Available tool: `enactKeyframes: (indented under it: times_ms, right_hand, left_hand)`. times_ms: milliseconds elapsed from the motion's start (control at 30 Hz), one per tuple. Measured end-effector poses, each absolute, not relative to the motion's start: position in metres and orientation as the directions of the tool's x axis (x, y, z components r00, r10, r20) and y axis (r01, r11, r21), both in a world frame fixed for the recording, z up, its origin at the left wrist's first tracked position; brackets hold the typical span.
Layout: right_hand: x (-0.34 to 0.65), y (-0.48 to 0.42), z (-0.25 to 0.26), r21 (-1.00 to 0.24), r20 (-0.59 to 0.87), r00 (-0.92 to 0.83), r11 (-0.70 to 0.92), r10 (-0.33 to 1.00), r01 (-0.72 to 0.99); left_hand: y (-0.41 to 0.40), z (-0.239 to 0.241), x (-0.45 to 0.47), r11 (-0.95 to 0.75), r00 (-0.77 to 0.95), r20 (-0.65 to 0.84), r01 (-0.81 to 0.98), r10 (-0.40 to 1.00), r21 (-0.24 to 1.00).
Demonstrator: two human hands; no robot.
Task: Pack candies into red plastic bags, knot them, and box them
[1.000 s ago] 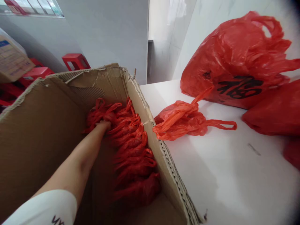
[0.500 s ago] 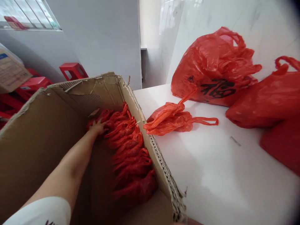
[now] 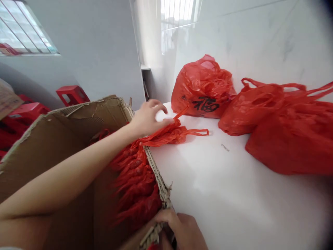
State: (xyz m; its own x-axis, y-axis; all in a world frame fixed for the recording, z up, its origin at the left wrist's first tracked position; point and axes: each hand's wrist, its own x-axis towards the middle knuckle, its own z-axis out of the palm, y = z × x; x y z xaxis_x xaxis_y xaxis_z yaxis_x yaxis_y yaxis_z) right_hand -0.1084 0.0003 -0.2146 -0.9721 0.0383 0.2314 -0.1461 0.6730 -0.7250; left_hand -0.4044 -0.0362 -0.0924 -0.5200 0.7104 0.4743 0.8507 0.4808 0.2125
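A large cardboard box point(image 3: 62, 146) with ragged edges fills the lower left. Inside it, along the right wall, several red plastic bag bundles point(image 3: 137, 184) lie in a row. My left hand point(image 3: 149, 118) reaches over the box's right edge, fingers apart and curved, with nothing in them. Just beyond and below it, a crumpled red plastic bag point(image 3: 177, 135) lies on the white table against the box rim. At the box's near right corner, my right hand point(image 3: 184, 229) grips the cardboard edge, thumb on the inner side. A bit of red shows beneath it, too small to name.
On the white table point(image 3: 221, 194), full red plastic bags stand by the wall: one with a black character point(image 3: 203, 86), others point(image 3: 293, 139) farther right. A small scrap point(image 3: 225, 147) lies on the tabletop. Red stools point(image 3: 73, 95) stand behind the box.
My left hand has come up out of the box and moved right, over its edge towards the crumpled bag. My right hand now shows at the near corner. The view has shifted right.
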Motion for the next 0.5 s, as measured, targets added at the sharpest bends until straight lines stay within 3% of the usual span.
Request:
enactKeyframes:
  times_ms: [67, 167, 333, 500]
  right_hand:
    - [-0.109, -0.001, -0.214, -0.746, 0.29, -0.956, 0.637, 0.051, -0.192]
    - [-0.105, 0.0, -0.207, -0.766, 0.269, -0.963, 0.614, 0.036, -0.191]
    - [-0.101, 0.003, -0.2, -0.763, 0.253, -0.967, 0.621, 0.027, -0.182]
    - [-0.103, 0.004, -0.197, -0.795, 0.21, -0.978, 0.583, 0.005, -0.167]
  left_hand:
    - [-0.011, -0.092, -0.368, 0.495, -0.501, 0.243, 0.864, 0.831, 0.093]
    - [0.008, -0.098, -0.354, 0.574, -0.576, 0.07, 0.817, 0.814, 0.043]
    - [-0.008, -0.078, -0.396, 0.622, -0.633, 0.076, 0.773, 0.771, 0.127]
    - [-0.027, -0.066, -0.408, 0.545, -0.586, 0.104, 0.794, 0.804, 0.268]
